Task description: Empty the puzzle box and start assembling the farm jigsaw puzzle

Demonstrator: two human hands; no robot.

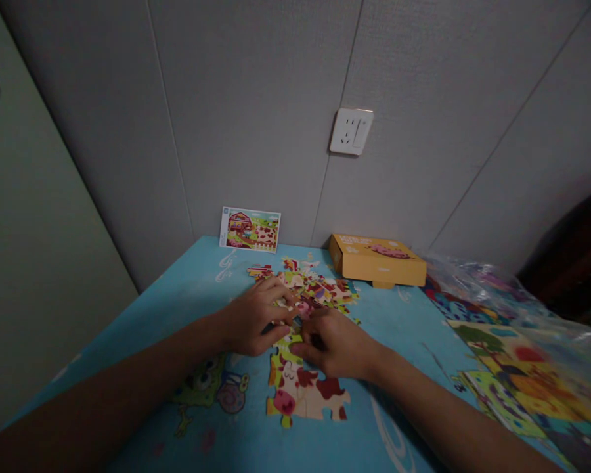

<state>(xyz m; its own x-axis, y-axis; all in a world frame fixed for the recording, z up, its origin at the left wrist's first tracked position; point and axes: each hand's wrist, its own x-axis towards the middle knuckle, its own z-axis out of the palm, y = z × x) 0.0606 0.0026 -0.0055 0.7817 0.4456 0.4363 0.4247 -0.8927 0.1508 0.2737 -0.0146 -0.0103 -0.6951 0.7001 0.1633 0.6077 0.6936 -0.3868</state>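
Observation:
Joined jigsaw puzzle pieces [308,394] showing a cow's head and spotted body lie on the blue table cover in front of me. My left hand [259,318] reaches in over the puzzle's left side, fingers bent and apart, their tips on or just above the pieces. Beside it my right hand [332,341] is curled, with thumb and index fingertips close together at a puzzle piece mostly covered by the fingers. Beyond both hands, more loose puzzle pieces [332,289] lie in a colourful heap, some overlapping. What lies under the palms is hidden.
A picture card [250,229] of a farm leans against the grey wall. An orange box [381,266] stands at the back right. Clear plastic wrapping [502,295] and printed sheets [526,374] lie along the right side. A wall socket [351,131] is above the table cover [177,295].

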